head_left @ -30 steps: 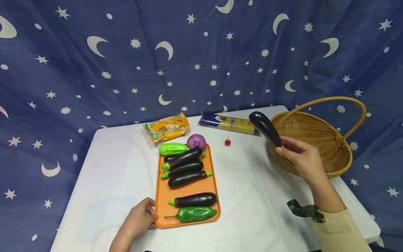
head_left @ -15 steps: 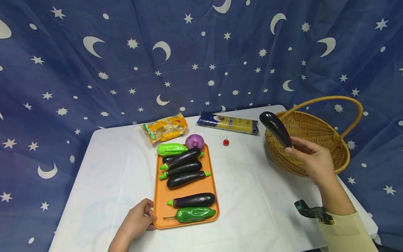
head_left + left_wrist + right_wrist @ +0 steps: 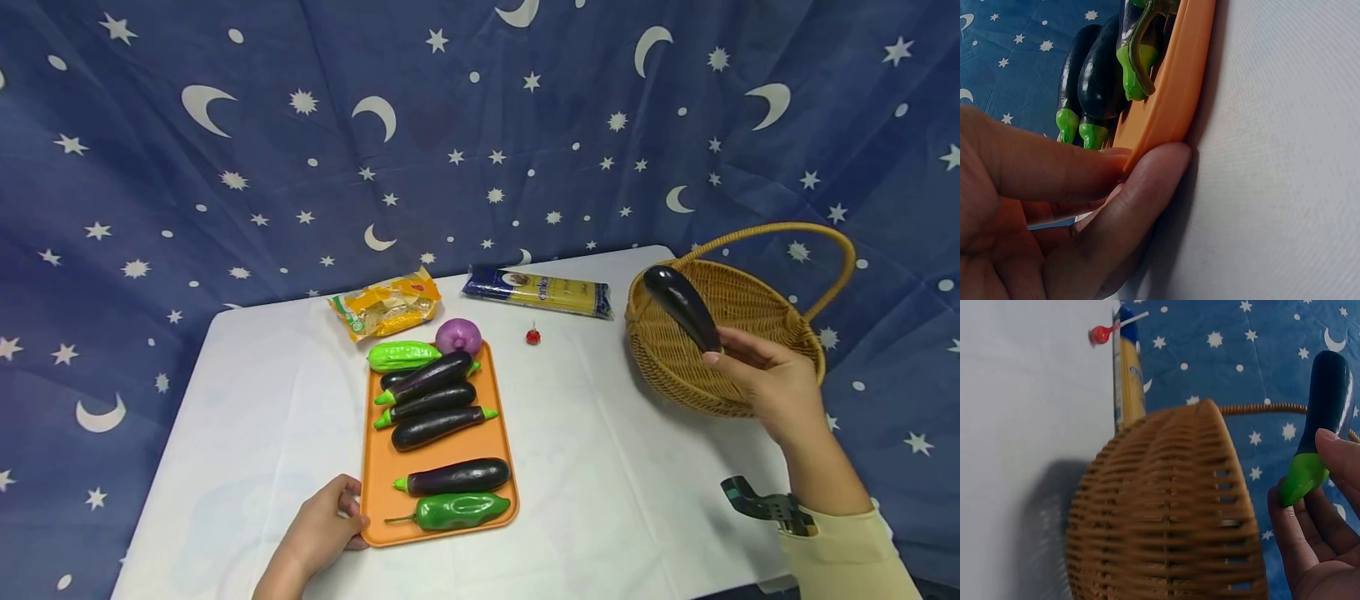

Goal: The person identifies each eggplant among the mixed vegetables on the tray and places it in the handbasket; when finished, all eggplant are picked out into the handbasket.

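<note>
My right hand [image 3: 780,387] pinches a dark eggplant [image 3: 681,307] by its green stem end, holding it up over the wicker basket [image 3: 652,367]. In the right wrist view the green cap [image 3: 1304,478] sits between thumb and fingers. At the lower left corner of the orange tray [image 3: 397,533], my left hand [image 3: 318,525] pinches the rim between thumb and finger. Several more eggplants [image 3: 438,427] lie on the tray, along with a green pepper [image 3: 462,511], a light green bumpy vegetable [image 3: 402,356] and a purple onion [image 3: 458,336].
Behind the tray lies a yellow-orange bag [image 3: 390,305]. A blue and yellow spaghetti pack [image 3: 538,291] lies along the table's back edge. Between tray and basket is a small red lollipop [image 3: 532,337]. The basket's tall handle [image 3: 843,250] arches up at the right.
My right hand has carried the eggplant rightward, from the basket's left edge to over its opening. The left hand keeps its grip on the tray; the head view shifts slightly.
</note>
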A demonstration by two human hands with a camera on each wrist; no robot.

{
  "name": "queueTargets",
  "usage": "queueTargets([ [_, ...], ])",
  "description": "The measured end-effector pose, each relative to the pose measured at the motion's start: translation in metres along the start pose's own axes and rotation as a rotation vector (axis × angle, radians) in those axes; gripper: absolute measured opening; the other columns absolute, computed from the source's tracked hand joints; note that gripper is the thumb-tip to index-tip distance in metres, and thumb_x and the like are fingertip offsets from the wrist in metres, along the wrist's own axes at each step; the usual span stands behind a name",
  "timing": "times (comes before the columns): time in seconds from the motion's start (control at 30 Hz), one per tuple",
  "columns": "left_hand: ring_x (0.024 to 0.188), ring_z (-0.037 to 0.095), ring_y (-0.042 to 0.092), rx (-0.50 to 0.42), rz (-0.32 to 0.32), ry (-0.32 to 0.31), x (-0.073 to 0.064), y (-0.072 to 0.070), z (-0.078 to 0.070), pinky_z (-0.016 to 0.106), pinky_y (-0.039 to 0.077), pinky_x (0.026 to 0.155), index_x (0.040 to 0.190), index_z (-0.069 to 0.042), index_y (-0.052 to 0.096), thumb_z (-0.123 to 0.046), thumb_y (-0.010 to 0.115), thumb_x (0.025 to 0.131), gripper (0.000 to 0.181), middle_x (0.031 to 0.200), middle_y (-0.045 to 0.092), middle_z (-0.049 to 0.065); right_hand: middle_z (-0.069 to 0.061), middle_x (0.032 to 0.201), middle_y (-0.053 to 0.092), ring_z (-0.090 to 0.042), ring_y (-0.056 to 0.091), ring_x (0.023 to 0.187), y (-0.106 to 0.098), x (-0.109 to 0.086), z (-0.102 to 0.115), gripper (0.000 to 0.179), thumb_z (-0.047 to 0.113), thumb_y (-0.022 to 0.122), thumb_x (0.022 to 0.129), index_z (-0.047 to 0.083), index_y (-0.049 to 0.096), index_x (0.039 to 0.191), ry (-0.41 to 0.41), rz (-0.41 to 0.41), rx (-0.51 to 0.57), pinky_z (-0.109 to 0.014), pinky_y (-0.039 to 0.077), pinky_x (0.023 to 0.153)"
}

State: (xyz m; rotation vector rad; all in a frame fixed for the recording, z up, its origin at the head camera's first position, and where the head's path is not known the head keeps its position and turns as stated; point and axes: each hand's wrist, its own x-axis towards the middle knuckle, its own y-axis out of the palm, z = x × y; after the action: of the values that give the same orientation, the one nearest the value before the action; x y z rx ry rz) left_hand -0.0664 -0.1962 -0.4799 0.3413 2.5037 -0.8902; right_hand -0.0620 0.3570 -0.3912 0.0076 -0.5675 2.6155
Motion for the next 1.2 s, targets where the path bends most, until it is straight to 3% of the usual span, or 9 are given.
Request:
queueTargets([
  [0.6,0.066,0.017,0.065,-0.017,0.008,-0.009,-0.002,-0.001,-0.004,0.03,0.061,0.056,0.121,0.008,0.051,0.011,0.068,0.087,0.038,0.088,0.054,0.01,0.024,0.11,0.059,0.009,0.057,0.099,-0.03,0.003,-0.014,0.053,0.022,0.081,0.087,0.009,0.063,0.136,0.045,-0.015,-0.072,-0.004,0.051,0.073],
  [1.0,0.067,0.017,0.065,-0.026,0.004,-0.004,-0.001,0.0,-0.002,0.029,0.061,0.057,0.122,0.008,0.051,0.011,0.067,0.087,0.038,0.088,0.054,0.01,0.025,0.108,0.058,0.009,0.051,0.099,-0.039,0.019,-0.018,0.058,0.044,0.077,0.088,0.015,0.064,0.136,0.006,0.007,-0.32,-0.004,0.047,0.07],
  [1.1,0.067,0.017,0.065,-0.025,0.002,-0.001,-0.001,0.0,-0.001,0.028,0.061,0.057,0.122,0.008,0.051,0.011,0.067,0.087,0.039,0.088,0.054,0.009,0.016,0.112,0.064,0.005,0.05,0.097,-0.042,0.026,-0.019,0.058,0.048,0.075,0.088,0.017,0.065,0.135,-0.02,0.023,-0.406,-0.012,0.045,0.068],
  [1.2,0.067,0.017,0.065,-0.019,0.002,-0.007,-0.001,0.0,0.0,0.028,0.061,0.057,0.123,0.008,0.051,0.01,0.068,0.087,0.039,0.089,0.054,0.009,-0.005,0.116,0.069,-0.009,0.051,0.088,-0.045,0.034,-0.019,0.056,0.049,0.073,0.09,0.017,0.066,0.135,-0.053,0.045,-0.521,-0.025,0.042,0.057],
])
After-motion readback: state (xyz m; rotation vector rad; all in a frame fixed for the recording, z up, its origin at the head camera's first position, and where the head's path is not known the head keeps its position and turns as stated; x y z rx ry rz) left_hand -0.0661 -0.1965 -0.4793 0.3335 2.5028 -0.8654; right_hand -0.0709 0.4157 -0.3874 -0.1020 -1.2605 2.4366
